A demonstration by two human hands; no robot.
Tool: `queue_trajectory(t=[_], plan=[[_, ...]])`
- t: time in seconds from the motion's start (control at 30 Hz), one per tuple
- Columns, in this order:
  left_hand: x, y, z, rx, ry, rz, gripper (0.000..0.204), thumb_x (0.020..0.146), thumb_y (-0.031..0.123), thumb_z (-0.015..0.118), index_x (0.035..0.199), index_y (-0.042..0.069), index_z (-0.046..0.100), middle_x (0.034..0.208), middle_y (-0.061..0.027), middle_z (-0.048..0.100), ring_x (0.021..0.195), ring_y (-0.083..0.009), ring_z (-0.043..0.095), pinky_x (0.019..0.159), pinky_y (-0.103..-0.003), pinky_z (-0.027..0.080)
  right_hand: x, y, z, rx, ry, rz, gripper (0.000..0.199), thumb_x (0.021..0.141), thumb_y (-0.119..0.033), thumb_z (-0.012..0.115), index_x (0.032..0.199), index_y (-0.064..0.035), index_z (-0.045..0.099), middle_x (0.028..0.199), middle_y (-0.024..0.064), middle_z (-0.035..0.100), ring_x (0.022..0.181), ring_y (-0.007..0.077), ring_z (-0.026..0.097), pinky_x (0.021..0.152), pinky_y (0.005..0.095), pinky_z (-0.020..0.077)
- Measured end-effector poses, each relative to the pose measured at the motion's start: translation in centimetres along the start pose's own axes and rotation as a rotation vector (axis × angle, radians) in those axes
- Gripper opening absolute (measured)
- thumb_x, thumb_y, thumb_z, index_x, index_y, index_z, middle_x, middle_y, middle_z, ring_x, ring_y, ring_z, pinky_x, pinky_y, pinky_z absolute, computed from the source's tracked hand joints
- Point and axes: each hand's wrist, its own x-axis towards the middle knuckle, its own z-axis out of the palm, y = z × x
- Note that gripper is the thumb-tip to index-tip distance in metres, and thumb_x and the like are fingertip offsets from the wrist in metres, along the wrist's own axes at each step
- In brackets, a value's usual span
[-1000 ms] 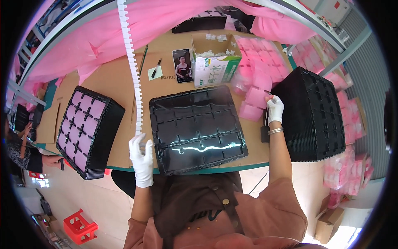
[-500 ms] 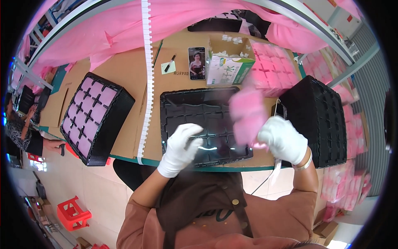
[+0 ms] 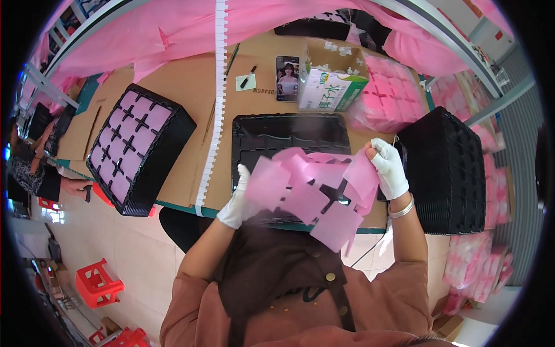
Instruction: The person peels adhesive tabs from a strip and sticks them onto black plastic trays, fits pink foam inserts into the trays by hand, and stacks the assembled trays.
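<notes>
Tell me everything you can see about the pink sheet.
The pink sheet looks thin and flexible, divided into squarish panels with cut-out gaps between. It is loosely folded and curled, held over the black tray and hiding part of it. The right hand pinches its upper right edge; the left hand is at its blurred left edge, grip unclear.

Pink sheet (image 3: 338, 224), black tray (image 3: 254, 136), white gloves (image 3: 391, 173), tan worktop (image 3: 260, 52), brown apron (image 3: 272, 257); the left stack (image 3: 141, 151) has lilac squares, black crosses.
</notes>
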Motion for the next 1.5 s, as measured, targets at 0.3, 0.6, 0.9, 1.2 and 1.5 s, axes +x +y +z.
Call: queue_trajectory(t=[0.3,0.6,0.9,1.2,1.5], plan=[[-1.2,0.8,2.5,0.242,0.294,0.223,0.028,0.089,0.018,0.065,0.111,0.001,0.060,0.095,-0.0063,0.063,0.084,-0.0166,0.062,0.075,-0.030,0.050,-0.4,2.2,1.5,0.210,0.029,0.057,0.015,0.089,-0.019,0.065,0.088,-0.0055,0.059,0.077,-0.0051,0.053,0.069,0.0032,0.047,0.063,0.0182,0.0375],[-1.5,4.0,4.4,0.454,0.333,0.512,0.020,0.090,0.017,0.064,0.106,0.005,0.061,0.092,-0.0012,0.063,0.081,-0.0105,0.058,0.077,-0.024,0.045,-2.8,3.2,0.5,0.408,-0.272,0.042,0.028,0.082,-0.029,0.073,0.085,-0.0038,0.061,0.080,-0.0005,0.061,0.075,0.0072,0.055,0.067,0.0214,0.0426],[3.3,5.3,1.6,-0.330,-0.420,0.948,0.005,0.091,0.016,0.059,0.093,0.013,0.056,0.102,-0.0042,0.055,0.111,-0.0230,0.048,0.099,-0.041,0.040,-4.5,-4.8,9.4,-0.023,-0.941,-0.670,0.019,0.085,-0.020,0.067,0.088,-0.0014,0.066,0.090,0.0128,0.067,0.080,0.0272,0.065,0.073,0.0346,0.0522],[2.6,5.6,4.8,-0.711,-0.560,0.719,0.009,0.089,0.018,0.059,0.097,0.015,0.062,0.111,-0.0068,0.059,0.117,-0.0243,0.047,0.109,-0.046,0.029,4.7,3.8,14.8,0.501,-0.577,-0.196,0.113,0.069,-0.069,0.066,0.147,-0.0015,0.021,0.151,0.0155,0.027,0.142,0.0266,0.020,0.116,0.0392,0.0105],[3.1,6.2,5.5,-0.569,-0.470,0.901,0.014,0.091,0.025,0.058,0.102,0.017,0.058,0.118,-0.0047,0.050,0.116,-0.0251,0.043,0.099,-0.048,0.040,2.3,5.0,24.5,1.277,-1.073,0.273,0.110,0.066,-0.077,0.058,0.145,-0.0063,0.029,0.145,0.0110,0.039,0.133,0.0260,0.038,0.109,0.0445,0.0291]])
